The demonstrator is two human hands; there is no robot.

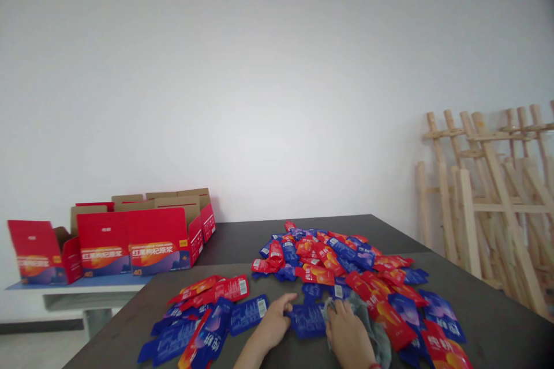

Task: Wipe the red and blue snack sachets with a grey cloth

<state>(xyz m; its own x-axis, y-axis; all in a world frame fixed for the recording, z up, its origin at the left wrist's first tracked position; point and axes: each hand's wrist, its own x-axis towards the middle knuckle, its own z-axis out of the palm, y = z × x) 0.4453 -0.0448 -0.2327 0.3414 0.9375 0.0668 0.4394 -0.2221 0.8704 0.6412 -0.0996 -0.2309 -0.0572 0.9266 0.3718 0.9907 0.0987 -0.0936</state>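
Observation:
A blue pouch (pixel 307 322) with pale printing lies on the dark table between my two hands. At its left end is my left hand (pixel 276 316), with the index finger stretched out and the other fingers curled in at the pouch's edge. My right hand (pixel 347 331) presses a grey-green cloth (pixel 373 323) against the pouch's right end, its fingers bent over the cloth. Part of the cloth bunches out to the right of that hand. Another blue pouch (pixel 249 315) lies flat just left of my left hand.
Red and blue pouches form a big heap (pixel 320 253) beyond my hands, spreading right. A smaller pile (pixel 194 323) lies left. Open red boxes (pixel 158 236) stand at the back left. Wooden easels (pixel 485 202) lean by the wall, right of the table (pixel 255 225).

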